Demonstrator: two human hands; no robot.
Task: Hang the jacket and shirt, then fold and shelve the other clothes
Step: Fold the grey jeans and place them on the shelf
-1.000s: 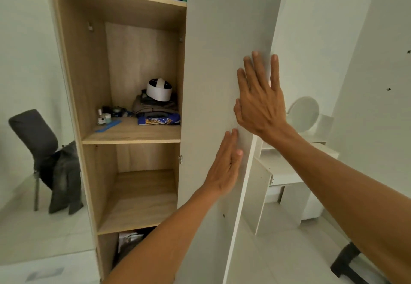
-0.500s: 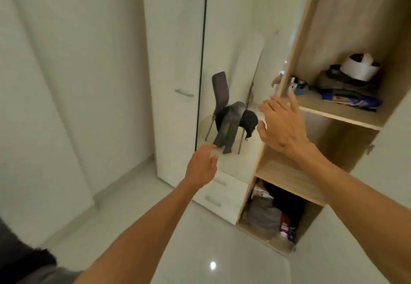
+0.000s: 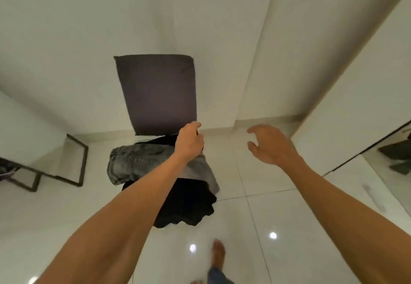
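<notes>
White tiled floor (image 3: 278,205), chair (image 3: 155,94) w/ clothes piled on seat: grey jeans (image 3: 133,163) over black garment (image 3: 186,205). Left hand (image 3: 189,142) curled at pile's back edge, grip unclear; right hand (image 3: 271,145) spread, empty. Nothing looks folded yet, so most work's left.

Dim, soft; lamp glare on floor (image 3: 255,250); wide-angle bowing.

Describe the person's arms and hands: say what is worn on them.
Both are bare. The left arm and right arm show no sleeve up to the frame's edge. The left hand and right hand wear no gloves, and no watch, bracelet or ring shows on the sides in view.
</notes>
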